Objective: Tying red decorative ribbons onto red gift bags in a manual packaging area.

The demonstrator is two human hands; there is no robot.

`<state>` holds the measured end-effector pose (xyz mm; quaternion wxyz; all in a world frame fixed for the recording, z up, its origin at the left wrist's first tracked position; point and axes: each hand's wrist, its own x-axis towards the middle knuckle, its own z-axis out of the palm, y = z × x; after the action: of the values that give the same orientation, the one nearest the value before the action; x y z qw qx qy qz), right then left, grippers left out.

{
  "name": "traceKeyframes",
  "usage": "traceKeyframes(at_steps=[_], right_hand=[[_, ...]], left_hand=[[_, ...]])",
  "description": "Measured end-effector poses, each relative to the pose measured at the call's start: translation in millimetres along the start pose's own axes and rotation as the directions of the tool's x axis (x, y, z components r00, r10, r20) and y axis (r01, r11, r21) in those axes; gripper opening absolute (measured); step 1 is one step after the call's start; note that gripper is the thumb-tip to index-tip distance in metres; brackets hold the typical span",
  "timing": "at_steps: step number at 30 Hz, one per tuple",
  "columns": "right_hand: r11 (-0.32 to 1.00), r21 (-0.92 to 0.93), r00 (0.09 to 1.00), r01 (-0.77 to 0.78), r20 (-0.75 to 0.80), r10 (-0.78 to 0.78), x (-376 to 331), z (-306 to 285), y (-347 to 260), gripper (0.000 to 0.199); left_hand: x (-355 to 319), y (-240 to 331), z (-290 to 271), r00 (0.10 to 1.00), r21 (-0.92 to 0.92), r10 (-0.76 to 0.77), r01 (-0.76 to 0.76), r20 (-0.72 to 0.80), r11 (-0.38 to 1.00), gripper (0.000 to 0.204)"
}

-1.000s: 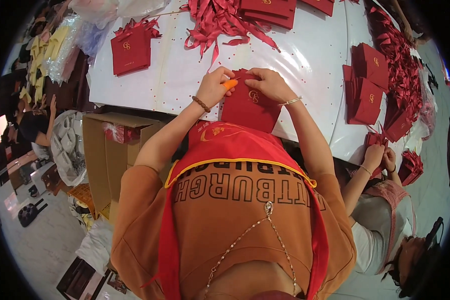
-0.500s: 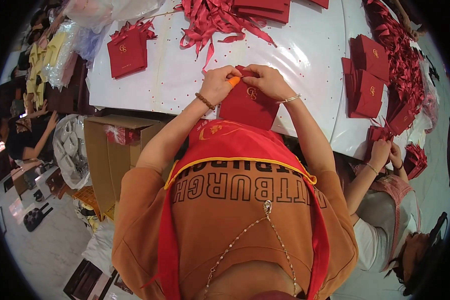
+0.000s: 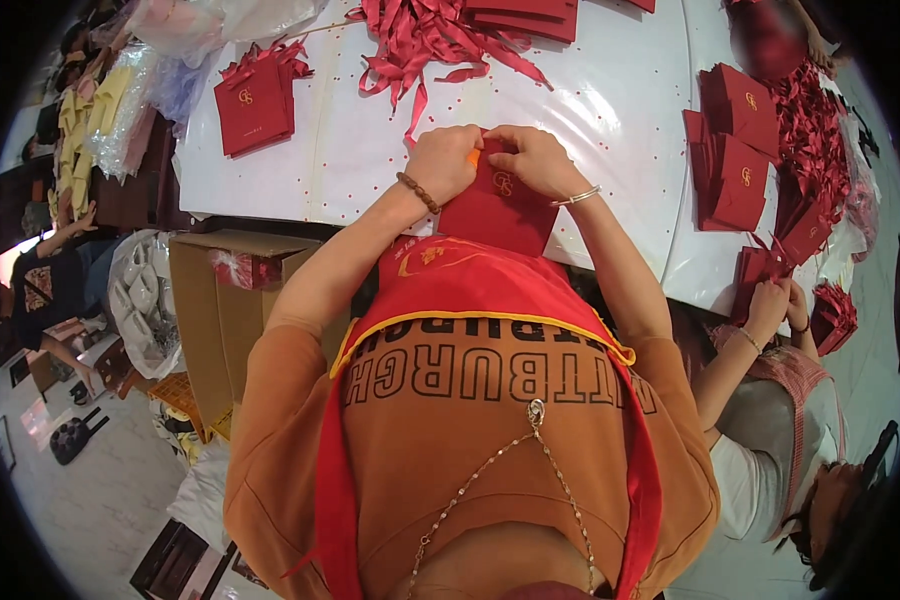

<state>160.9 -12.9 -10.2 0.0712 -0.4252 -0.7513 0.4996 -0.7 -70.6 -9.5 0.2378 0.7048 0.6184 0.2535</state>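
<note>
While pinched: red bag (image 3: pixel 498 210)

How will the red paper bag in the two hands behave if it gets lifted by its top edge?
The red paper bag lies folded flat and keeps straight edges between left hand and right hand, so probably light and fairly stiff. It looks creasable if pinched hard.

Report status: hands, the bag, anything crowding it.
Left hand and right hand both pinching top edge of red paper bag. Small orange piece at left fingers. Red ribbon pile beyond on white table, apart.
</note>
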Motion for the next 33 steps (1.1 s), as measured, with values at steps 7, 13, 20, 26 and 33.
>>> traceKeyframes(at_steps=[7,13,20,26,33], right_hand=[[0.987,-0.158,0.995,0.026,-0.089,-0.04,-6.6,1.5,-8.3,0.029],[0.977,-0.195,0.99,0.087,-0.09,-0.106,-11.9,0.9,-12.8,0.029],[0.927,-0.363,0.967,0.099,-0.186,-0.176,-19.0,6.6,-16.0,0.022],[0.856,-0.482,0.882,0.189,-0.299,-0.364,-25.7,18.3,-22.8,0.023],[0.842,-0.455,0.848,0.289,-0.286,-0.446,-24.9,15.7,-21.9,0.021]], left_hand=[[5.6,9.6,1.5,0.998,0.143,0.055,-0.058,0.024,0.988,0.013],[13.3,8.8,-6.7,0.991,-0.021,-0.107,0.109,0.08,0.994,0.024],[20.0,0.6,-34.4,0.982,0.284,0.171,-0.188,0.081,0.94,0.024],[57.2,-32.8,-42.1,0.741,-0.041,-0.036,0.085,0.67,0.996,0.025],[76.6,-17.8,-53.8,0.426,-0.222,0.106,0.233,0.899,0.947,0.015]])
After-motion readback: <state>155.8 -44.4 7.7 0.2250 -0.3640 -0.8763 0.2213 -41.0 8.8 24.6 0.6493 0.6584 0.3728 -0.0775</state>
